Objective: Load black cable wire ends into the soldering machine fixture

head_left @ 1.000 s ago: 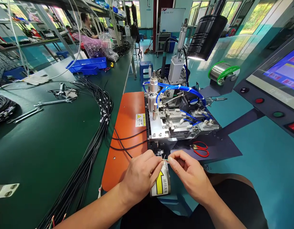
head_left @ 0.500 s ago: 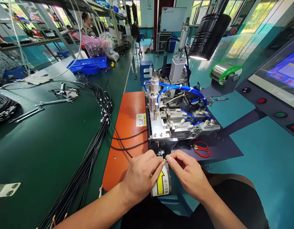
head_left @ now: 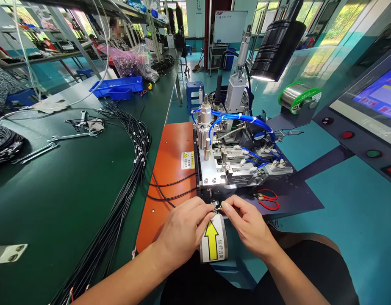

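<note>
Both my hands meet in front of the wire-processing machine (head_left: 236,163), above a rounded metal part with a yellow arrow label (head_left: 212,243). My left hand (head_left: 185,224) is closed in a pinch on the end of a black cable (head_left: 163,195) that crosses the orange plate (head_left: 174,148); the fingers cover most of it. Facing it, my right hand (head_left: 246,224) pinches the tips of thin wires (head_left: 218,209) that emerge from the cable end. Their separate strands are too small to make out fully.
A bundle of black cables (head_left: 122,207) lies along the green table (head_left: 71,186). Wrenches (head_left: 71,136) and a blue tray (head_left: 117,87) are further back. Red-handled cutters (head_left: 268,199) rest right of the machine, below a solder spool (head_left: 300,96) and a control panel (head_left: 357,127).
My left hand has shifted slightly left and up, showing more of the arrow label. My right hand has risen a little, and the wires between the fingertips now lie flatter.
</note>
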`<action>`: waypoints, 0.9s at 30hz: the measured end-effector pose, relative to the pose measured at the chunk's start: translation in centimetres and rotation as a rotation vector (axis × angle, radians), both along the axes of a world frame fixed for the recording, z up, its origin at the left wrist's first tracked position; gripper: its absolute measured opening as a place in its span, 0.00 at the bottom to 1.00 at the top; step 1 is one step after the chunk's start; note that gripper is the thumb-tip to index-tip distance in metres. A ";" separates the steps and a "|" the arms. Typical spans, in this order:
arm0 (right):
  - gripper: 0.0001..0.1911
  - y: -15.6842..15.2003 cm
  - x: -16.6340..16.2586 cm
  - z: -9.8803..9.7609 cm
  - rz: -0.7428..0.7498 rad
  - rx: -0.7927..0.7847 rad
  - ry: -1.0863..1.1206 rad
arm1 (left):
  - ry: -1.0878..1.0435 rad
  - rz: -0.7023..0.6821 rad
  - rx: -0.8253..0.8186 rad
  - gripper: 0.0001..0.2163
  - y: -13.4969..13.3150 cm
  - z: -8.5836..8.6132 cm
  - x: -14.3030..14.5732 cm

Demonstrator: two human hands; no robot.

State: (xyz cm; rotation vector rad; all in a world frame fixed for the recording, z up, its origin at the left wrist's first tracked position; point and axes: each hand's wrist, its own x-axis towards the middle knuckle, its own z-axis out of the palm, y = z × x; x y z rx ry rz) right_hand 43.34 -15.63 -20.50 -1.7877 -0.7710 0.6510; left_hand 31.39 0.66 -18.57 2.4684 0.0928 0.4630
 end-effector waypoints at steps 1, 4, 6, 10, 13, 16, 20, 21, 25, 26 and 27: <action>0.25 0.1 0.1 -0.2 0.001 0.007 0.003 | 0.003 -0.008 -0.023 0.09 0.2 0.1 0.0; 0.25 0.6 0.5 -0.7 0.011 0.036 -0.003 | -0.015 -0.031 -0.047 0.10 0.5 0.2 0.0; 0.24 0.9 0.5 -1.0 0.006 0.055 -0.018 | -0.041 -0.027 -0.031 0.11 0.6 0.0 0.1; 0.22 1.2 0.4 -1.5 -0.021 0.076 -0.068 | -0.096 -0.008 0.020 0.12 0.6 -0.6 0.4; 0.19 1.5 0.2 -1.9 -0.055 0.103 -0.174 | -0.112 -0.004 0.044 0.11 0.5 -0.7 0.6; 0.17 1.6 -0.1 -2.1 -0.084 0.124 -0.245 | -0.128 -0.004 0.059 0.10 0.4 -0.7 0.7; 0.15 1.6 -0.2 -2.5 -0.091 0.133 -0.264 | -0.128 -0.007 0.072 0.09 0.5 -0.8 0.7; 0.15 1.6 -0.2 -2.6 -0.091 0.139 -0.270 | -0.132 -0.004 0.075 0.09 0.5 -0.9 0.7; 0.14 1.6 -0.2 -2.9 -0.100 0.169 -0.288 | -0.145 0.008 0.079 0.09 0.6 -1.1 0.7; 0.13 1.6 -0.2 -2.9 -0.099 0.172 -0.288 | -0.142 0.008 0.078 0.09 0.5 -1.1 0.7; 0.13 1.6 -0.2 -2.9 -0.099 0.171 -0.286 | -0.137 0.006 0.079 0.09 0.5 -1.1 0.7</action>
